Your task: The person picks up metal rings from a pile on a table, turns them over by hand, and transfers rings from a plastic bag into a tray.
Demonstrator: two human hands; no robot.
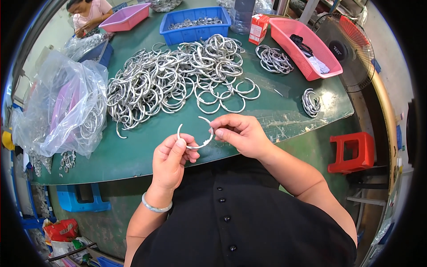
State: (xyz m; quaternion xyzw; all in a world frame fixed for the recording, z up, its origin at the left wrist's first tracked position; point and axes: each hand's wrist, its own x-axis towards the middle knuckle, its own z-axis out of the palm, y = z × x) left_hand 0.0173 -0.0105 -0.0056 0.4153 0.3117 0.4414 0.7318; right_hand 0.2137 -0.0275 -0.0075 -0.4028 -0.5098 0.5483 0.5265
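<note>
Both my hands hold one open silver cuff bangle (194, 147) just over the near edge of the table. My left hand (172, 155) pinches its left side between thumb and fingers. With thumb and fingertips, my right hand (238, 132) grips the right side. The bangle's gap faces away from me, and small raised bits show along its lower right curve. Beyond my hands lies a big heap of similar silver bangles (155, 84), with several looser ones at its right edge. A pale bangle (156, 208) circles my left wrist.
The green table (284, 100) holds a clear plastic bag (66, 107) at left, a blue bin (195, 26) of metal pieces at the back, and a pink basket (307, 49) at right. Two small bangle piles (274, 59) lie nearby. A fan (344, 51), red stool (351, 152) and another person (89, 13) are around.
</note>
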